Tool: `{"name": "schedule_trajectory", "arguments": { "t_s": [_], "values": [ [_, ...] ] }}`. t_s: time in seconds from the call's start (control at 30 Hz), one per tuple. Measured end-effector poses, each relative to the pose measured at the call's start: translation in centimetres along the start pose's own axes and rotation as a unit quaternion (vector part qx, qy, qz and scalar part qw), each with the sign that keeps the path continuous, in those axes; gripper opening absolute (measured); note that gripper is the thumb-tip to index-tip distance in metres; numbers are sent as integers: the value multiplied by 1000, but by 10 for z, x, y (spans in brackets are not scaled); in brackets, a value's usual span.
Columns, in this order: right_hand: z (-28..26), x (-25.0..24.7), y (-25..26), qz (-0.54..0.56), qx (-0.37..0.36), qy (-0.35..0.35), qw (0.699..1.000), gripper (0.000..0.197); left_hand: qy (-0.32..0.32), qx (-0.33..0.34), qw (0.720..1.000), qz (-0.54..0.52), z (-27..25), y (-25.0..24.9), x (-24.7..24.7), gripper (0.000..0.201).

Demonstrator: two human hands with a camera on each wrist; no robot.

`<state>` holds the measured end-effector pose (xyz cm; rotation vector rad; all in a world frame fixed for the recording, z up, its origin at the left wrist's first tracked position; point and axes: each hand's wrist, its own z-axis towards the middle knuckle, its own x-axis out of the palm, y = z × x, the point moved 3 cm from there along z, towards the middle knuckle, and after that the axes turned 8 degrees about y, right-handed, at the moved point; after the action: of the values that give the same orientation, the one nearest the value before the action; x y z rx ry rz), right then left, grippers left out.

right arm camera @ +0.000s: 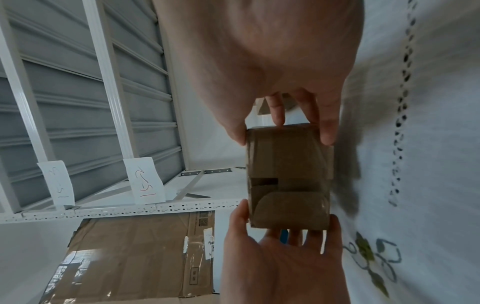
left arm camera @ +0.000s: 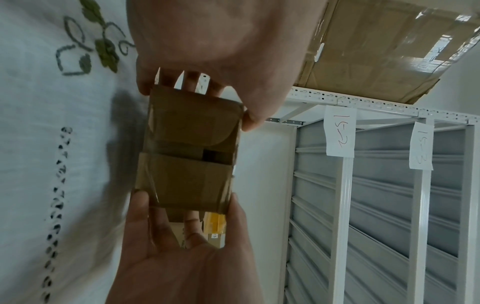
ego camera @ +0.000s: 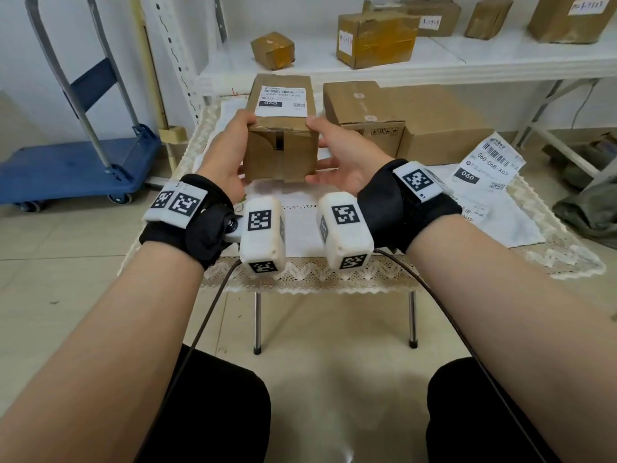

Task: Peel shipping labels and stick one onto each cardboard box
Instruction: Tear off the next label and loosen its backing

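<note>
1. Left hand (ego camera: 230, 155): fingers curled round the left side of the small cardboard box (ego camera: 280, 152), thumb on the top left edge, fingers behind and beneath; seen in the left wrist view (left arm camera: 207, 51) clamping the near end of the box (left arm camera: 189, 156).
2. Right hand (ego camera: 347, 155): mirrored grip on the right side, thumb up at the top right edge, fingers spread under and behind; in the right wrist view (right arm camera: 262, 61) thumb and fingertips pinching the box end (right arm camera: 288, 176).
3. Box held between both palms, lifted clear of the bench (ego camera: 300, 282), upright, taped seam facing the wearer.
4. Shipping label (ego camera: 281, 101) stuck flat on the top face of the held box, barcode and "060" block visible, just beyond both thumbs.
5. Large cardboard box (ego camera: 400, 118) resting on the bench just right of and behind the held box, apart from the right hand.
6. Loose label sheet (ego camera: 487, 162) lying on the white cloth (ego camera: 500, 225) at the right end of the bench, well apart from the hands.
7. White shelf (ego camera: 400, 65) behind the bench carrying several taped brown parcels.
8. Blue platform trolley (ego camera: 76, 162) on the floor at far left.
9. Black wrist straps with white marker blocks on both wrists, cables trailing down toward the lap.
</note>
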<state>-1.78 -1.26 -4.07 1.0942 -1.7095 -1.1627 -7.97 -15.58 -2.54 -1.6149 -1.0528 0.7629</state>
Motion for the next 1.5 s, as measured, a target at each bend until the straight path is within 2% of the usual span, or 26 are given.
{"name": "schedule_trajectory", "arguments": {
  "t_s": [0.2, 0.33, 0.5, 0.6, 0.7, 0.83, 0.9, 1.0, 1.2, 1.27, 1.37, 1.5],
  "values": [
    [10, 5, -6, -5, 15, 15, 1000, 46, -29, -9, 999, 25, 8, 6, -8, 16],
    [10, 4, -3, -39, 17, 11, 999, 39, -23, -5, 999, 39, 11, 6, -9, 15],
    [4, -11, 3, -65, 16, -18, 998, 36, -77, 37, 995, 44, 10, -4, -10, 6],
    [-2, -22, 12, -51, -1, -23, 998, 29, -135, 97, 985, 45, 10, -16, -10, 25],
    [-8, -34, 24, -14, -27, -33, 999, 18, -150, 136, 979, -3, 10, -19, -1, 23],
    [-14, -54, 32, 15, -56, -73, 996, 12, -104, 165, 979, -54, 13, -14, 27, 8],
    [-14, -65, 32, 14, -66, -101, 993, 11, -62, 163, 983, -52, 12, -13, 45, 9],
    [-14, -78, 31, 13, -72, -125, 990, 19, 26, 139, 989, -39, 11, -8, 74, 3],
    [-13, -94, 37, -30, -65, -163, 984, 34, 80, 96, 992, -12, 17, -4, 102, 8],
    [-12, -98, 37, -25, -62, -149, 987, 36, 98, 80, 992, -1, 18, -1, 111, 15],
    [-10, -105, 37, -17, -59, -163, 985, 30, 104, 56, 993, 32, 18, 4, 123, 41],
    [-7, -111, 36, -1, -57, -141, 988, 46, 107, 45, 993, 29, 23, 9, 132, 44]
  ]
}}
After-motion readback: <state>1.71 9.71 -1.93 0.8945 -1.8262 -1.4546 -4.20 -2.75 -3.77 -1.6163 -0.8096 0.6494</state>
